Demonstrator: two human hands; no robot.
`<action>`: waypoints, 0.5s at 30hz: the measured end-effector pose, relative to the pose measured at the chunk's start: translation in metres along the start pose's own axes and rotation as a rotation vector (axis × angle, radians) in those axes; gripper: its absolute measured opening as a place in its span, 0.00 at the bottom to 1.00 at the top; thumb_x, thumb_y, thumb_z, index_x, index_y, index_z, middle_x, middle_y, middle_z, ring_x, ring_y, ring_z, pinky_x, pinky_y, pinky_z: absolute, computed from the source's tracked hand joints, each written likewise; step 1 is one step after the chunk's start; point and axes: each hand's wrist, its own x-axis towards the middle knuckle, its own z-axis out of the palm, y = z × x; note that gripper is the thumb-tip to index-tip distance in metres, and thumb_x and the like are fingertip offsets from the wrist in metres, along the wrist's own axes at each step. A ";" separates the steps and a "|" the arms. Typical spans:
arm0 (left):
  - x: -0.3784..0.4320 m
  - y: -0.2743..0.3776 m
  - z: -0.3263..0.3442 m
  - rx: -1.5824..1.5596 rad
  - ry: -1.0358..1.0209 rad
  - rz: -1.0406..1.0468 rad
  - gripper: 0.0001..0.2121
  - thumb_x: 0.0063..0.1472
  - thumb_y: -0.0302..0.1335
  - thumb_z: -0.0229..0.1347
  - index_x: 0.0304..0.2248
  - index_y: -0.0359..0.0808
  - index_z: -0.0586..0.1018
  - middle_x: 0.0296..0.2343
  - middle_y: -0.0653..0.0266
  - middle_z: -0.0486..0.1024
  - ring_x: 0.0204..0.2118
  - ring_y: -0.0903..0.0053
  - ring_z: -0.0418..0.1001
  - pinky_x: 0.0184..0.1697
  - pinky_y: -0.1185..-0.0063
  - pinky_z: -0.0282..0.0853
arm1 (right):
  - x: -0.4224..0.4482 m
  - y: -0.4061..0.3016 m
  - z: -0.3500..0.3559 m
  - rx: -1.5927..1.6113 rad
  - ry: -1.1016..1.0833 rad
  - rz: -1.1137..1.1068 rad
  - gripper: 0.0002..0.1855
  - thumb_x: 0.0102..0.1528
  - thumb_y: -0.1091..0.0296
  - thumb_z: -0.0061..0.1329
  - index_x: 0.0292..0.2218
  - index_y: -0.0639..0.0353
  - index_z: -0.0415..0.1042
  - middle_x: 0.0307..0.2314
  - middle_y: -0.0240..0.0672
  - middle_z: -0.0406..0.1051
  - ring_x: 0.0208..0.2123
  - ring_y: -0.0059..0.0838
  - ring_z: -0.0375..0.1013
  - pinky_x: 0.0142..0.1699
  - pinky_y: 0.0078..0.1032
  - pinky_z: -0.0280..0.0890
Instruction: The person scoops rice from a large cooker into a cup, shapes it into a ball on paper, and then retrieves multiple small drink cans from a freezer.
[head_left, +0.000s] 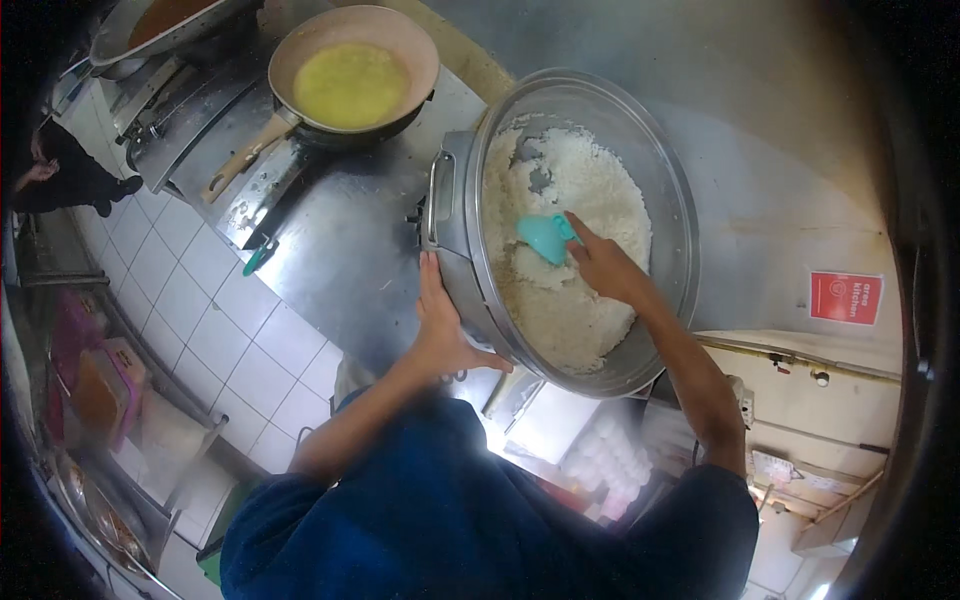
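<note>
In front of me stands a large round metal pot with a side handle, holding cooked white rice. My right hand reaches over the rim and grips a turquoise plastic rice scoop, its blade against the rice near the middle; the index finger lies along the scoop. My left hand presses with spread fingers against the pot's outer wall, just below the metal handle; it holds no tool.
A frying pan with yellow liquid sits left of the pot, its wooden handle pointing towards the counter edge. Another wide pan with brown content is farther left. A person in dark clothes is at the far left. Eggs lie below the pot.
</note>
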 end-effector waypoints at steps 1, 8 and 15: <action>0.000 0.002 -0.001 0.025 -0.021 -0.027 0.87 0.17 0.55 0.77 0.61 0.23 0.22 0.63 0.30 0.25 0.68 0.40 0.29 0.65 0.49 0.34 | -0.005 -0.003 -0.009 0.107 -0.033 0.102 0.31 0.68 0.58 0.35 0.68 0.43 0.45 0.20 0.40 0.69 0.23 0.30 0.71 0.30 0.33 0.68; 0.000 -0.001 -0.001 0.014 -0.029 -0.029 0.88 0.16 0.56 0.78 0.60 0.24 0.19 0.64 0.33 0.26 0.68 0.43 0.34 0.69 0.58 0.31 | -0.029 0.013 -0.051 0.324 -0.180 0.420 0.31 0.68 0.56 0.34 0.68 0.43 0.45 0.22 0.32 0.62 0.17 0.20 0.59 0.23 0.23 0.63; -0.002 0.000 0.000 0.049 -0.042 -0.063 0.89 0.16 0.56 0.78 0.60 0.24 0.19 0.64 0.35 0.26 0.68 0.44 0.33 0.69 0.58 0.31 | -0.015 -0.002 -0.034 0.515 -0.277 0.518 0.33 0.69 0.59 0.32 0.69 0.52 0.38 0.25 0.37 0.64 0.19 0.22 0.61 0.22 0.25 0.63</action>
